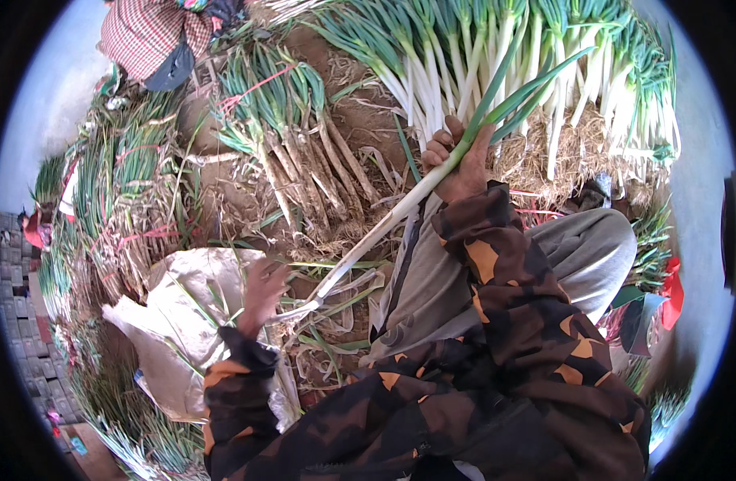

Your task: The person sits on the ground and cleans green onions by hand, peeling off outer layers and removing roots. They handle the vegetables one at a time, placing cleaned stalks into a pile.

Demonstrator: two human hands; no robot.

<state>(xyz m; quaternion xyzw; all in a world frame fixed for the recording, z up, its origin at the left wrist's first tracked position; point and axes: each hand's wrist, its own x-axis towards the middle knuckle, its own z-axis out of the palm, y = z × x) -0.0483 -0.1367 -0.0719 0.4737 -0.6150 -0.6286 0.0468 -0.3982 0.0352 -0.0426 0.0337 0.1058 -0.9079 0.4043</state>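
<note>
My right hand (464, 159) is closed around the upper shank of a long leek-like green onion (404, 207), near where white turns to green. Its green leaves point up and right, while the white shank slants down and left. My left hand (263, 291) is blurred beside the root end, with fingers spread; whether it touches the roots is unclear. Beneath that hand lies a whitish plastic sack (193, 300) with loose leaf strips on it. Peeled skins and leaf scraps (338, 294) lie on the ground between the sack and my leg.
Clean white-shanked green onions (464, 78) lie in a large row ahead. A soil-covered bunch (308, 162) with pink ties rests left of centre. More tied bunches (133, 174) line the left. A person in a checked garment (145, 36) is at the upper left.
</note>
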